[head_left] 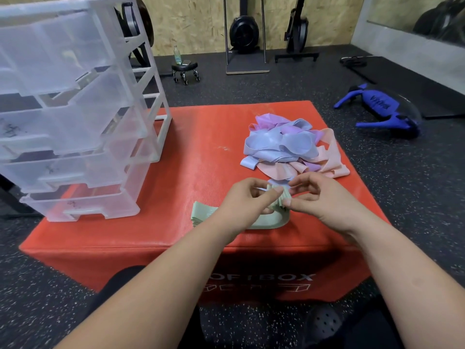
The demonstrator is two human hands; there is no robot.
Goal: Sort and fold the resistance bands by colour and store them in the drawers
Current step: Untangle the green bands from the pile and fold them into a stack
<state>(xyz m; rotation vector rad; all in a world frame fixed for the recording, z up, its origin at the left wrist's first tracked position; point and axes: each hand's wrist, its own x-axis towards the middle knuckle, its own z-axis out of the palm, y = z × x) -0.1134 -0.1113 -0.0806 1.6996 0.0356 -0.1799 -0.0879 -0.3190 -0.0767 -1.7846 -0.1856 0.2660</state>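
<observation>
Several pale green resistance bands [270, 219] lie on the red soft box [201, 152] near its front edge. My left hand [247, 199] and my right hand [314, 195] both pinch the bunched ends of the green bands, held just above the box. Behind my hands lies a loose pile of blue, purple and pink bands [289, 146]. A clear plastic drawer unit [73, 107] stands on the box's left side, its stacked drawers pushed in; what they hold cannot be made out.
The box sits on a black speckled gym floor [390, 177]. A blue exercise device [382, 109] lies on the floor to the right. A small wheeled stool with a bottle [185, 68] and gym machines [245, 34] stand at the back wall.
</observation>
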